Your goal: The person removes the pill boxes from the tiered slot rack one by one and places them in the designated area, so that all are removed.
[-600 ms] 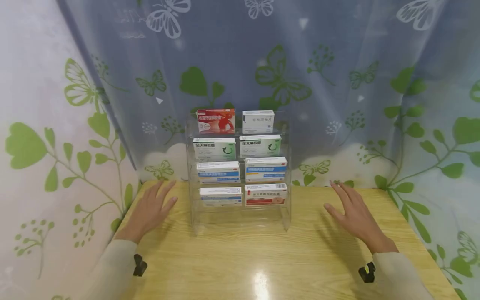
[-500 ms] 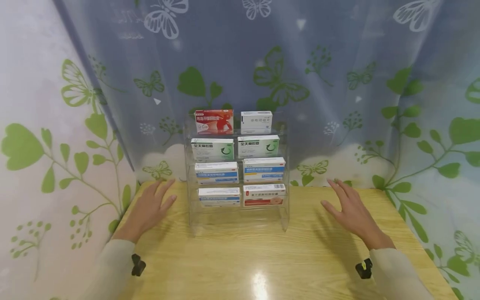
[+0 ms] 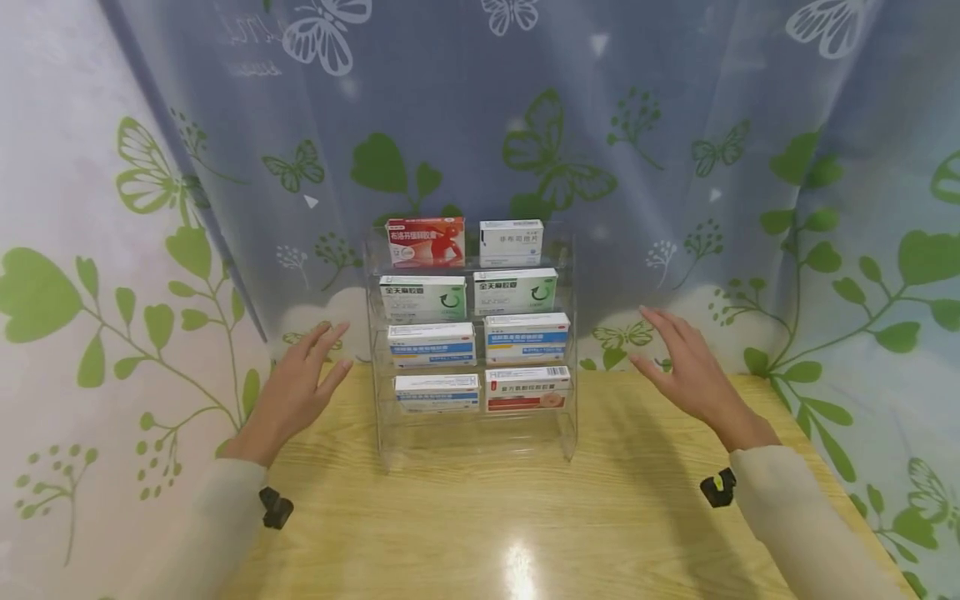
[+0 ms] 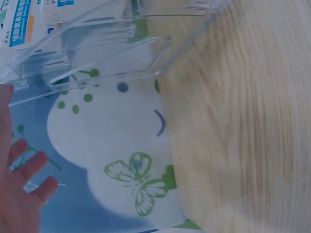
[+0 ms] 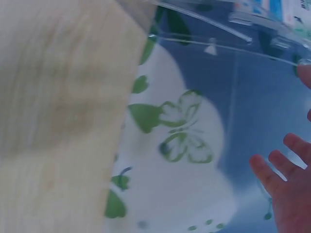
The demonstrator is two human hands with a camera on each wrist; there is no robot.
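A clear tiered rack (image 3: pixel 480 437) stands on the table with medicine boxes in two columns. Its top tier holds a red box (image 3: pixel 426 242) and a small white box (image 3: pixel 511 243). Below are two white-and-green boxes (image 3: pixel 423 298), then two white-and-blue boxes (image 3: pixel 527 338). On the lowest filled tier sit another white-and-blue box (image 3: pixel 437 393) and a white-and-red box (image 3: pixel 527 389). My left hand (image 3: pixel 292 392) hovers left of the rack, fingers spread, holding nothing. To its right my right hand (image 3: pixel 693 379) is likewise raised, apart from the rack, with nothing in it.
The wooden table (image 3: pixel 450 525) reaches back to a patterned curtain (image 3: pixel 465 125) with butterflies and leaves. Similar cloth hangs along both sides. A small black device (image 3: pixel 276 508) is strapped at the left wrist, another black device (image 3: pixel 718 487) at the right.
Both hands have risen from lower over the table, and the right hand has also shifted slightly inward toward the rack. The rack and its boxes stay put; the head view has shifted slightly.
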